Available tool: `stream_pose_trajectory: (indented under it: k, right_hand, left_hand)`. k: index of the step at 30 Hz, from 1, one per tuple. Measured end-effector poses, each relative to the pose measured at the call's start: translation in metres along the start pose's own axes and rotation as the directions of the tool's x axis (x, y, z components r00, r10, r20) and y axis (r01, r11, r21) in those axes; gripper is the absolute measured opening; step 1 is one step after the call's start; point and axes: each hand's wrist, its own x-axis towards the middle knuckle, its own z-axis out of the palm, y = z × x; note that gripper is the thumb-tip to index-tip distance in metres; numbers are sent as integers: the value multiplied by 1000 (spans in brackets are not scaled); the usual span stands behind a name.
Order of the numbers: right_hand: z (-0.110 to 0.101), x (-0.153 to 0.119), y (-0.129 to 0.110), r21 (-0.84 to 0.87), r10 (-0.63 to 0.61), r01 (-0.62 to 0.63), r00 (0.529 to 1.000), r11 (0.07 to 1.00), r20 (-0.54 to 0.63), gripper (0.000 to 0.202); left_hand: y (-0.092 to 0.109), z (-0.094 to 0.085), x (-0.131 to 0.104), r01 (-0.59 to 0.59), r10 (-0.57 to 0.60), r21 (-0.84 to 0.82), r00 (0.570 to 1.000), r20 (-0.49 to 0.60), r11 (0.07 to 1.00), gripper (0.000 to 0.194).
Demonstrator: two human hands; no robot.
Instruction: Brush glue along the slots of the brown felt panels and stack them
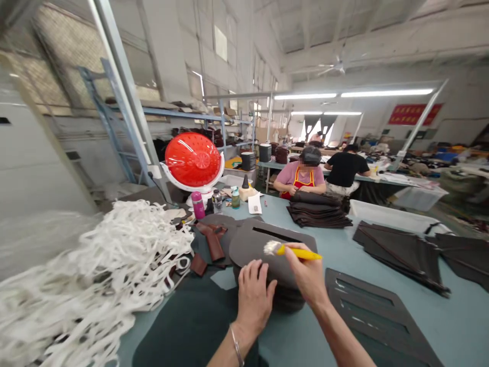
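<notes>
My right hand [308,272] is wrapped round the yellow handle of a paintbrush [301,253]. The brush's whitish bristles point left over the top of a stack of dark grey pieces [248,243] with rounded corners. A long dark slot shows in the topmost piece, towards its far side. My left hand [255,290] lies on the near left edge of the stack, fingers apart and holding nothing. Whether the bristles touch the piece I cannot tell. To the right, a dark slotted panel [367,311] with whitish smears lies flat on the table.
A heap of white strips [126,244] covers the left side. Brown scraps [214,242] lie beside the stack. Behind stand a red round heater-like device [194,159], a pink bottle [197,205] and a green bottle [235,198]. A person [301,176] sits opposite, behind folded dark pieces [319,210].
</notes>
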Motion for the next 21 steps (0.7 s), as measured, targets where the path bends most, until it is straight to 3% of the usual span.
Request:
stream_pose_trajectory:
  k: [3,5,6,9,11,13,15,18,21]
  right_hand:
    - [82,30,1,27,-48,43,973,999,225,23]
    - [120,52,10,-23,-76,89,941,996,331,21]
    - [133,64,15,-71,-87,116,942,991,324,22]
    - [153,99,28,-273,-103,113,993,955,51,26]
    - [155,116,35,-353,-88,43,990,935,-114,29]
    - [146,126,41,-372,-44,-11,989,928,-140,32]
    - [121,129,47,-420,2,-74,986,904,-169,33]
    - [59,122,55,-584,15,-226,939,780,-343,36]
    - [-9,98,60,-641,6,-404,849,653,-529,39]
  left_hand:
    - [-15,0,-1,-40,42,-40,998,41,998,35]
    - [-23,3,-2,-38,41,-71,998,46,997,34]
    - [-27,4,-2,-40,43,-83,998,39,996,33]
    - [-34,10,-2,-53,53,-113,999,4,992,34]
    - [-37,12,-2,-51,50,-136,999,-7,989,34]
    - [-38,12,-1,-54,53,-148,999,-11,987,35]
    - [-39,9,0,-62,61,-150,998,-10,987,34]
    - [-39,3,2,-65,67,-149,998,5,987,34]
    - [-39,-4,3,-71,79,-147,996,47,987,34]
